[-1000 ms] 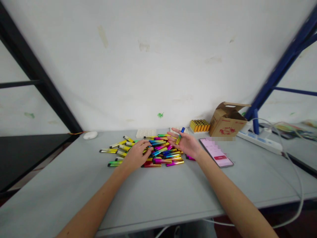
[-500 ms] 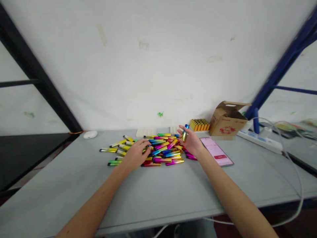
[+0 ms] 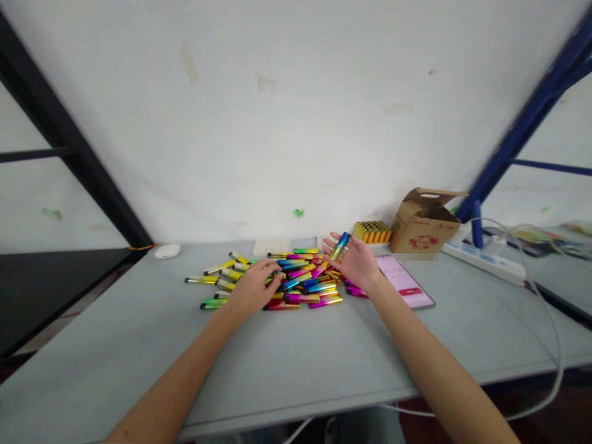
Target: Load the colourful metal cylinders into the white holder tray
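A loose pile of shiny lighters (image 3: pixel 303 298) in blue, pink, yellow, green and gold lies mid-table. My right hand (image 3: pixel 358 262) is turned palm up over the pile's right side, its fingers stretched. Across its fingers and palm lies a blue-and-gold lighter (image 3: pixel 340 245), tilted with the blue end up. Over the left part of the pile, my left hand (image 3: pixel 257 282) is palm down with bent fingers. Thumb and fingertips come close together around a small blue bit, apparently part of a lighter mostly hidden by the hand.
Behind the pile are a white holed tray (image 3: pixel 272 248) and a block of upright yellow lighters (image 3: pixel 372 232). To the right are a phone (image 3: pixel 409 287), an open cardboard box (image 3: pixel 423 231) and a power strip (image 3: pixel 485 262) with cables. A white case (image 3: pixel 167 251) sits far left.
My right hand has opened its fingers and turned its palm up more, so the blue-and-gold lighter shows at greater length. My left hand has stayed in place.
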A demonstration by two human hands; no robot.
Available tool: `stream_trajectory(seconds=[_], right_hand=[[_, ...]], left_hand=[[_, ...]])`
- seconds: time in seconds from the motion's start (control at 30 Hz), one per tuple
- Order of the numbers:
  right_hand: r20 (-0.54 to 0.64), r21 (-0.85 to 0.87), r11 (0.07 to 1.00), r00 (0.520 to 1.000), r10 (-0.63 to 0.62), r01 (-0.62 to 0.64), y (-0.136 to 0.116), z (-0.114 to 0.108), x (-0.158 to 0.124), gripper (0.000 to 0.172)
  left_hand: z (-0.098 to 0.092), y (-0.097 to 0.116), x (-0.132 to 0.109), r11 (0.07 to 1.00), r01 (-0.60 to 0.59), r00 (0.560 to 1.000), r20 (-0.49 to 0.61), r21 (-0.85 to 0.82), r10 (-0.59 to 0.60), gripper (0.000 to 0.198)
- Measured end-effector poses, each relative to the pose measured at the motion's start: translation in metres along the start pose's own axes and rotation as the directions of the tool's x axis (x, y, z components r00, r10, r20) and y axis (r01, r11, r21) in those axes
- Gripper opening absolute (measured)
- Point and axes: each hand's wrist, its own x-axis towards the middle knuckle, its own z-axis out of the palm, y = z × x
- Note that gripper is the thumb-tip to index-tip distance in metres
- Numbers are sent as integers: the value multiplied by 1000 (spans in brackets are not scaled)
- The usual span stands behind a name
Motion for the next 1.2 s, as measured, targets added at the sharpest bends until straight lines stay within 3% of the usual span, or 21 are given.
stream_trajectory(seconds=[0.13,0.27,0.33,0.4,0.5,0.67,0.77,0.93,1.03,1.2], right_hand=[[27,-76,997,999,-18,20,2,4,-1,27],[36,-371,917,989,-144,147,8,-1,3,24],[99,-593,747,948,-304,301,11,-6,5,26],[238,-763,475,873,-425,439,15,-12,6,25],[441,-840,139,809,-389,525,18,-17,6,22],[573,-817,-133,764,-298,561,24,-17,5,22],[617,-786,-245,748,-243,568,29,-17,5,25],[618,-784,-256,752,-230,565,30,-17,3,28],[568,-821,-170,748,-343,546,24,-18,3,25],[514,-804,-6,689,-511,595,16,-19,6,25]], left_hand=[[0,0,0,1000,4,1000,0,-16,-4,27],[0,0,1,999,5,1000,-7,-43,-5,27],[-1,1,1,999,4,1000,-6,-46,-5,27],[-1,1,1,999,6,1000,4,-45,-6,27],[-1,1,1,999,7,1000,13,-46,-6,27],[1,-1,1,999,-3,1000,4,-37,3,27],[2,-2,1,999,-13,1000,-7,-33,13,26],[1,-1,1,1000,1,1000,-6,-21,-1,27],[-1,0,2,999,25,999,-24,-30,-25,27],[-1,0,2,999,30,999,-33,-29,-31,27]])
